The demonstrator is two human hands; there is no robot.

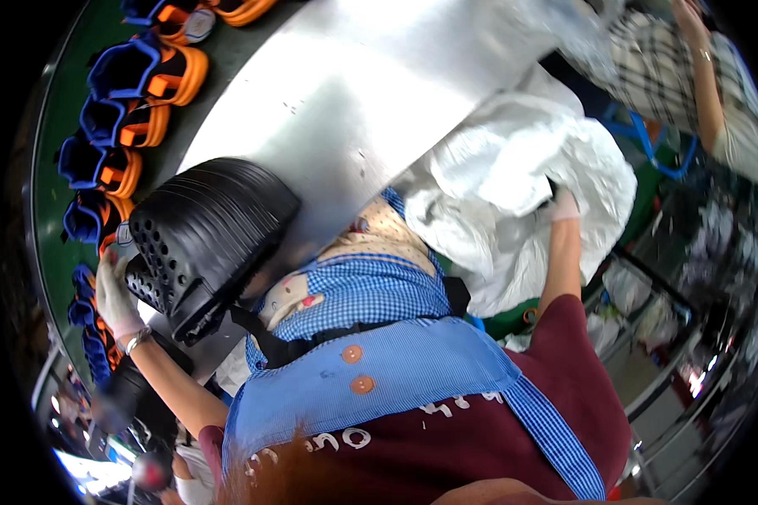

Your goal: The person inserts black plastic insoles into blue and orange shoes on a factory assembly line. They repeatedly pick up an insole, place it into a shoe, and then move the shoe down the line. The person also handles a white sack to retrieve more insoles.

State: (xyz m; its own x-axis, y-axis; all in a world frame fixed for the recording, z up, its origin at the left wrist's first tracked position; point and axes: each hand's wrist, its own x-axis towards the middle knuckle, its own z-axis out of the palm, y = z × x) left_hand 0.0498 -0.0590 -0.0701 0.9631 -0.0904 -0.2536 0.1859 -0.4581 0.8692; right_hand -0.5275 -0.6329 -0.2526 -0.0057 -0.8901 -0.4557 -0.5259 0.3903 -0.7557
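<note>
Left hand beside black perforated stack

A stack of black perforated shoe soles lies tilted at the near-left edge of the steel table; a crumpled white plastic bag hangs off its right edge.

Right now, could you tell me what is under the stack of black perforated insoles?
The stack of black perforated insoles rests on the metal table, steadied by the gloved left hand. Its underside is hidden.
</note>
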